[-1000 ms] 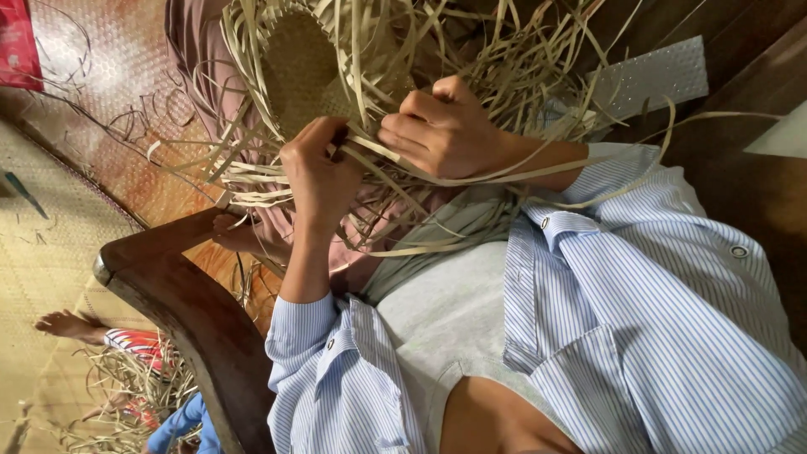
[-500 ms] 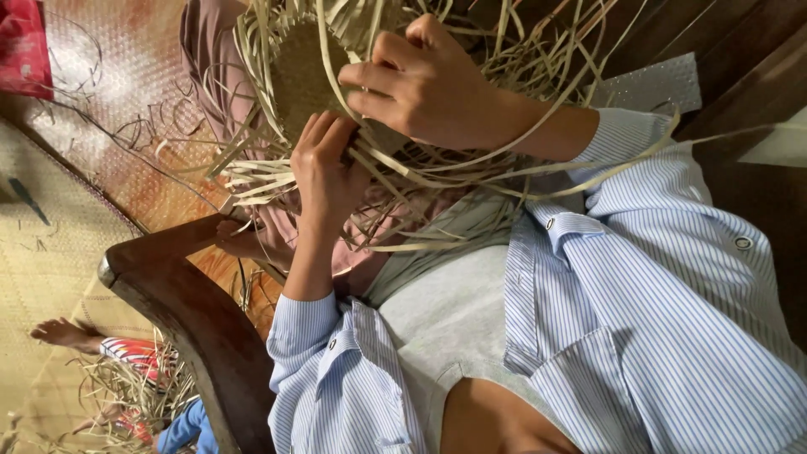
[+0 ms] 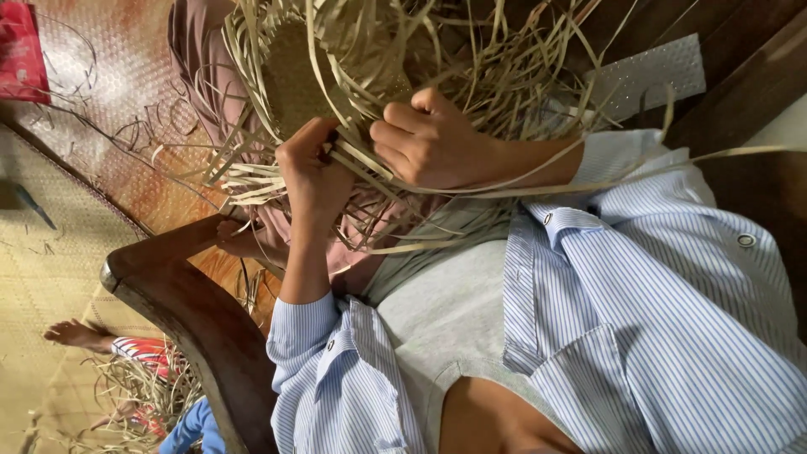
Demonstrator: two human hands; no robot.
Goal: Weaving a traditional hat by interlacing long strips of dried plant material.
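Just below the half-woven straw piece (image 3: 294,76), the left hand (image 3: 313,181) pinches loose strips (image 3: 244,181) at its edge. Beside it, the right hand (image 3: 433,143) is closed around crossing strips. The strips are best kept flat and taut while tightening. Farther off, below-left of the piece, is a wooden armrest (image 3: 185,303).

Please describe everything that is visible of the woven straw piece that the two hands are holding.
The woven straw piece is pale tan, made of flat, dry-looking strips. Its centre is a tight, flat plaited patch; from its edges many long loose strips fan out, some curling over the lap and shirt. It is held up in front of the person's body. The left hand pinches strips at its lower edge; the right hand is closed around a bundle of strips beside it.
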